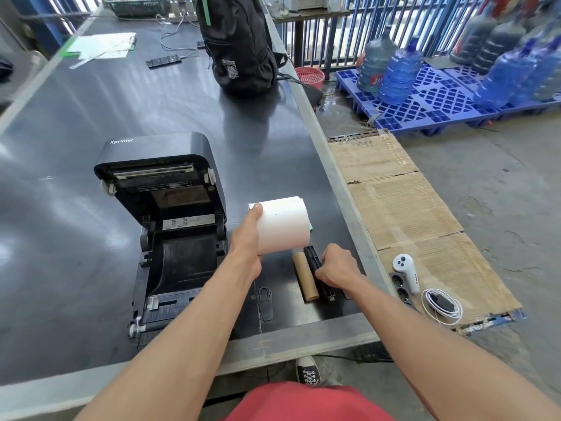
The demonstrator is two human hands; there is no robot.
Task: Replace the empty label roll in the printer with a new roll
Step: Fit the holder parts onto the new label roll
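Printer (170,238) is seen at centre-left of frame w/ lid swung up and roll bay (182,262) bare. Old roll is judged already out: empty core (305,276), brown cardboard, lies on table (91,223) at lower centre, touching black spindle (312,258) just right of it.

New roll (283,227), white and full, is gripped by left hand (246,238) at centre of frame, thumb on its near end, held above the table right of the printer. Right hand (337,267) is curled over the spindle, apparently gripping it; fingertips are hidden.

Step in hand, as judged: spindle being taken up for threading thru the new roll. Next move calls for spindle to be lined up w/ the roll's bore, pushed thru, then assy dropped into the bay w/ ends seated in the side slots.

Nearby: flat black part (264,302) lies between printer and core, poss. a spindle end guide, can't tell. Core sits in the way and could be knocked. Backpack (239,50) stands at upper centre, well apart. White controller (405,270) and coiled cable (441,305) lie off the table at lower right.
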